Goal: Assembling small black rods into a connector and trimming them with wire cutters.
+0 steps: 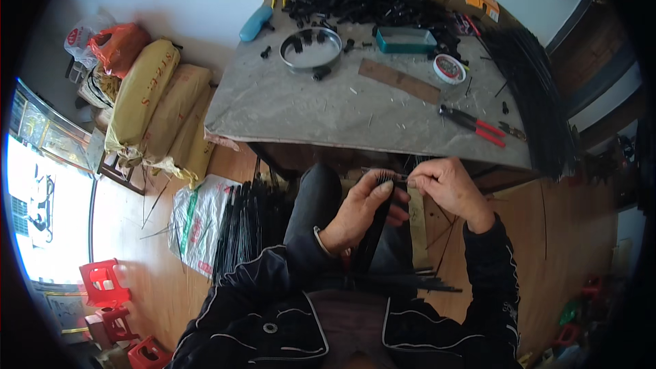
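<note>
In front of my lap, my left hand (361,209) is closed around a bundle of thin black cables (373,236), its thumb lying across them near the upper ends. The bundle slants down between my legs. My right hand (447,186) is beside it on the right, thumb and fingertips pinched together close to the cable ends. What sits in that pinch is too small to make out. More black cables (427,280) lie across my lap, their ends pointing right.
On the grey-covered table (287,113) are pliers with red handles (471,124), a brown strip (398,81), a round tray (309,66), a teal tray (405,49) and a heap of black parts (369,1). Long black cables (529,75) hang off its right side. Sacks (143,99) lean left.
</note>
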`<state>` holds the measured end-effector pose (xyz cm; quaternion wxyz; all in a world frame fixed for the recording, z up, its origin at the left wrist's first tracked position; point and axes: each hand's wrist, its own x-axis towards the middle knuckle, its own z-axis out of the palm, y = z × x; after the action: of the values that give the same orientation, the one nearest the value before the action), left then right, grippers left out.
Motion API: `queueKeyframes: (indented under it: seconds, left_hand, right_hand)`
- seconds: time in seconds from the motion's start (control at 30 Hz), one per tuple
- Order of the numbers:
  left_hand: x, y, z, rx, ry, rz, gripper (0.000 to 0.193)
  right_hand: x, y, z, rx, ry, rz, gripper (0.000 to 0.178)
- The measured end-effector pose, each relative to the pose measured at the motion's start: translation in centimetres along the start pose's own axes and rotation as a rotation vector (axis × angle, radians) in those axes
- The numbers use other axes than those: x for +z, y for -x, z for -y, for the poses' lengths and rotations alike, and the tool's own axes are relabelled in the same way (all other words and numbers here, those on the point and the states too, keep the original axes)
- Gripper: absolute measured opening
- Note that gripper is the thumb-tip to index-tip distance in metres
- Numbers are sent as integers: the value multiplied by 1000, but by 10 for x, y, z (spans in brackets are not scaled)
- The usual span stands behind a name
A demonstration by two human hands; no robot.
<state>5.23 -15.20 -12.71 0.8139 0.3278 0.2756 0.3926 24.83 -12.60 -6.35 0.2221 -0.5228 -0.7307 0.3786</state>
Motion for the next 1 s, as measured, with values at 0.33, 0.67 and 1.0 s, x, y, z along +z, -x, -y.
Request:
queueKeyframes:
  seconds: [0.33, 0.67, 1.0]
  left_hand:
    - [-21, -10, 7, 14, -140, 29, 24]
    - [-38, -32, -39, 45, -531, 74, 42]
    - [-131, -285, -269, 605, -1266, -467, 24]
  right_hand:
    - [-8, 11, -73, 198, -830, 396, 45]
    - [106, -7, -30, 169, -1209, 61, 32]
    - [93, -20, -33, 468, -1480, 64, 25]
